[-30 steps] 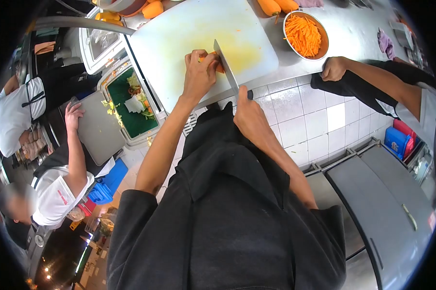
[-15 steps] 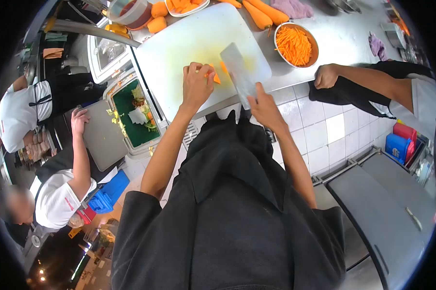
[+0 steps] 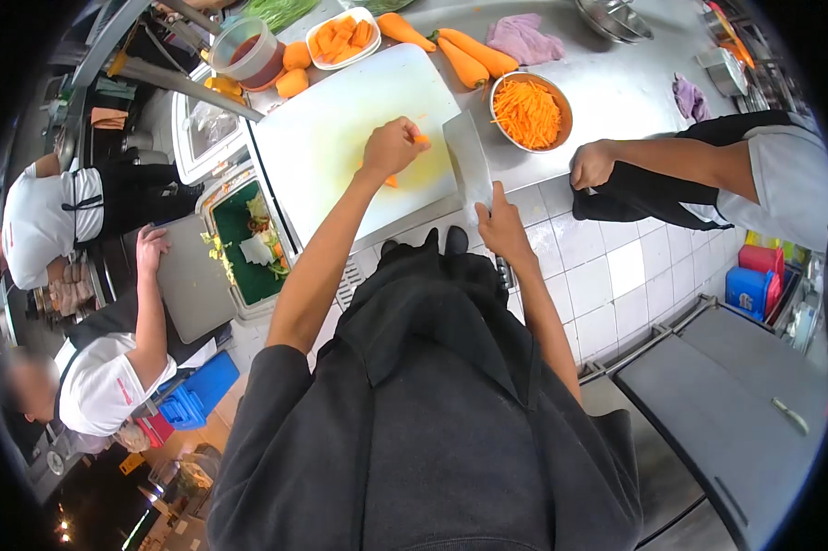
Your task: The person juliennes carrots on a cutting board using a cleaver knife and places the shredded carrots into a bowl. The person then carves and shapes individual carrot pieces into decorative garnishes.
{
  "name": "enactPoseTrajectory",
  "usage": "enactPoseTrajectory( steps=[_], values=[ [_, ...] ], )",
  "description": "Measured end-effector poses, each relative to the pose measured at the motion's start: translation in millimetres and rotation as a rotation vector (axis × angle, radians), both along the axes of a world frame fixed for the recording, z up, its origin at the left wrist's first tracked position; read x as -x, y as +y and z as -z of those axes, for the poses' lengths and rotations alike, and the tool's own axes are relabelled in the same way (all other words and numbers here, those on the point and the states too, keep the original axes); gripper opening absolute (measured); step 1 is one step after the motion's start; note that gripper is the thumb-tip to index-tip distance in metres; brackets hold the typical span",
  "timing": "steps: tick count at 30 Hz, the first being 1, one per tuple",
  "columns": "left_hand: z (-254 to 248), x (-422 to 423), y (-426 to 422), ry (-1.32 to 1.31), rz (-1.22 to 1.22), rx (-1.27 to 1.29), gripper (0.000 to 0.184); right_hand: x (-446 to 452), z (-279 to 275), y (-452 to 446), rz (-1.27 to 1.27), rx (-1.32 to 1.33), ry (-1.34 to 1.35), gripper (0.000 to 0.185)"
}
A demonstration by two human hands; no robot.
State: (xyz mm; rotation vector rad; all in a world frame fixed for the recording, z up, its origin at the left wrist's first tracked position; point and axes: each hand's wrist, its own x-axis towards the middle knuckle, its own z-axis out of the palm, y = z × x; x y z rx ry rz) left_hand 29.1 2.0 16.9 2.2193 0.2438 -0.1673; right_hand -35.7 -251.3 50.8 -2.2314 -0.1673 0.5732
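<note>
My left hand (image 3: 395, 147) is closed above the white cutting board (image 3: 313, 138), a small orange carrot piece (image 3: 421, 140) pinched at its fingertips. Another bit of carrot (image 3: 391, 181) lies on the board by my left wrist. With my right hand (image 3: 506, 225) I grip a cleaver (image 3: 467, 156) by its handle; its broad blade is over the board's right edge. Just right of the blade stands a metal bowl (image 3: 568, 124) full of shredded carrot (image 3: 529, 112).
Whole carrots (image 3: 464, 62), a purple cloth (image 3: 526, 39) and a white container (image 3: 374, 44) of carrot chunks sit behind the board. At left is an open green-lined bin (image 3: 235, 216) with scraps. A co-worker's hand (image 3: 594, 163) is at the counter's right; other people stand left.
My left hand has moved up and right, now lifting a carrot piece off the board. The cleaver has shifted right, away from the board's middle. The view has tilted slightly.
</note>
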Motion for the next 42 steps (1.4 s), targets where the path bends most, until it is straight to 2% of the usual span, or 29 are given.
enactPoseTrajectory(
  steps=[1, 3, 4, 6, 8, 9, 12, 17, 20, 24, 29, 32, 36, 38, 41, 42],
  values=[
    [-4, -3, -2, -0.004, 0.006, 0.001, 0.032, 1, 3, 0, -0.005, 0.002, -0.026, 0.041],
    [-10, -4, -2, -0.386, 0.096, -0.338, 0.029, 2, 4, 0, -0.014, 0.004, -0.053, 0.041],
    [-8, -1, -4, -0.386, 0.09, -0.338, 0.029, 2, 3, 0, -0.021, 0.015, -0.075, 0.041],
    [-8, 3, -9, -0.21, 0.274, -0.48, 0.023, 2, 0, 3, -0.036, 0.02, -0.1, 0.041],
    [-11, 14, -5, -0.264, 0.243, -0.429, 0.021, 2, -5, 5, -0.045, 0.024, -0.107, 0.031],
    [-11, 15, -2, -0.32, 0.218, -0.374, 0.019, 2, -7, 5, -0.042, 0.022, -0.109, 0.031],
    [-9, 10, 7, -0.27, 0.108, -0.331, 0.015, 4, -12, 9, -0.048, 0.042, -0.09, 0.033],
    [0, -6, 13, -0.249, 0.146, -0.327, 0.008, -4, -11, 22, -0.177, 0.155, -0.199, 0.04],
    [4, -10, 12, -0.25, 0.208, -0.382, 0.008, -9, -15, 33, -0.251, 0.197, -0.279, 0.042],
    [8, -9, 12, -0.27, 0.253, -0.399, 0.007, -13, -33, 43, -0.334, 0.272, -0.244, 0.037],
    [9, -8, 14, -0.315, 0.233, -0.393, 0.013, -22, -16, 50, -0.311, 0.253, -0.247, 0.03],
    [10, -3, 12, -0.325, 0.21, -0.357, 0.011, -25, -32, 48, -0.299, 0.256, -0.262, 0.029],
    [12, -4, 14, -0.367, 0.194, -0.347, 0.011, -21, -19, 49, -0.3, 0.259, -0.192, 0.028],
    [15, -7, 16, -0.378, 0.185, -0.335, 0.01, -28, -16, 51, -0.327, 0.281, -0.284, 0.028],
    [14, -7, 16, -0.401, 0.174, -0.311, 0.011, -21, -38, 52, -0.291, 0.271, -0.217, 0.029],
    [15, -5, 15, -0.4, 0.167, -0.288, 0.012, -22, -30, 52, -0.298, 0.271, -0.217, 0.029]
  ],
)
